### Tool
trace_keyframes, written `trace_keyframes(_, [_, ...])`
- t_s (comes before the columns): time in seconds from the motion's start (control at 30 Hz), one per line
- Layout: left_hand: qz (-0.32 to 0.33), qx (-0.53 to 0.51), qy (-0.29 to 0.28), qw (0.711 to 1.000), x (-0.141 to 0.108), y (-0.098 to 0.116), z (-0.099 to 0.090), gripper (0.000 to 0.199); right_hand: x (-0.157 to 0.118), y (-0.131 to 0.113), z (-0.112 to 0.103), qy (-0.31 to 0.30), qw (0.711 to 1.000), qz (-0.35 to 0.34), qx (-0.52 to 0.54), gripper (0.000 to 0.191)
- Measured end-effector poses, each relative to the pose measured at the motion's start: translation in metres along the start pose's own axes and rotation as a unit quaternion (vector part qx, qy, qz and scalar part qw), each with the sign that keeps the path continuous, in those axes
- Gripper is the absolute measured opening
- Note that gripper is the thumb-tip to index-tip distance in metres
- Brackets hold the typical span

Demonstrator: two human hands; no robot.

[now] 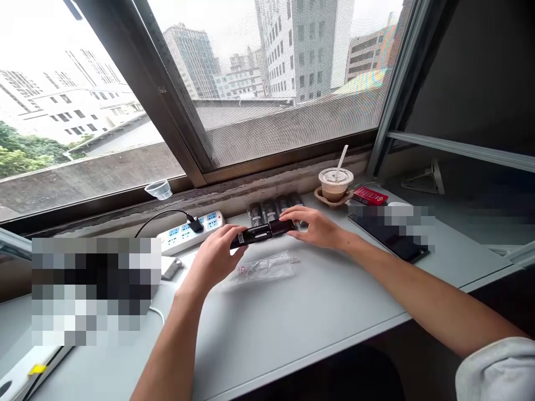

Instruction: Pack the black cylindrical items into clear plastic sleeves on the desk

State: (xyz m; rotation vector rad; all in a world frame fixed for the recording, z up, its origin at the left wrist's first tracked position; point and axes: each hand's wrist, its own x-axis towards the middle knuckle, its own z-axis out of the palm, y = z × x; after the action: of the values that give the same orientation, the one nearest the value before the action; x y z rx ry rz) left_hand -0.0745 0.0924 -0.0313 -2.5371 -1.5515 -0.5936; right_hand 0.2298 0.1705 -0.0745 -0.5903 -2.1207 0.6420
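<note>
Above the grey desk point(317, 306), my left hand point(215, 253) grips one end of a slim black remote control point(254, 234) between thumb and fingers. Its open battery compartment faces me, with a small label near the left end. My right hand point(311, 225) pinches a dark piece at the other end, which looks like the battery cover point(282, 226). Whether that piece is fully apart from the remote, I cannot tell. Just below the hands lies a crumpled clear plastic bag point(270, 266). Behind them, several black items in clear wrapping point(270, 209) stand side by side.
A white power strip point(190, 231) with a black plug lies at the back left. An iced drink point(335, 184) sits in a cardboard holder near the window. To the right are a red packet point(370, 195) and a dark tablet-like slab point(384, 236). A clear cup point(159, 190) rests by the sill.
</note>
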Motion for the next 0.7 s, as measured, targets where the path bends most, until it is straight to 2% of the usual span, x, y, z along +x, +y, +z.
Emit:
trace_keyframes(0.13, [0.001,0.001,0.001,1.000,0.000,0.001,0.001,0.035,0.000,-0.002,0.001,0.004,1.000,0.001,-0.001,0.046])
trace_keyframes(0.3, [0.005,-0.005,0.000,1.000,0.001,0.001,0.001,0.035,0.000,-0.005,0.001,0.013,1.000,0.003,0.009,0.043])
trace_keyframes(0.4, [0.002,0.001,0.004,1.000,0.001,0.001,0.000,0.034,0.000,-0.007,0.001,0.020,0.996,0.072,0.054,0.037])
trace_keyframes(0.5, [0.013,0.007,0.022,1.000,0.002,0.005,0.000,0.035,0.001,-0.009,0.005,0.012,0.980,0.154,0.127,0.037])
trace_keyframes(0.6, [0.044,-0.008,0.039,0.998,0.004,0.016,0.004,0.035,0.000,-0.011,0.012,-0.001,0.965,0.194,0.175,0.042])
trace_keyframes(0.7, [0.082,-0.035,0.025,0.996,0.005,0.028,0.010,0.037,-0.001,-0.015,0.019,-0.005,0.956,0.221,0.195,0.046])
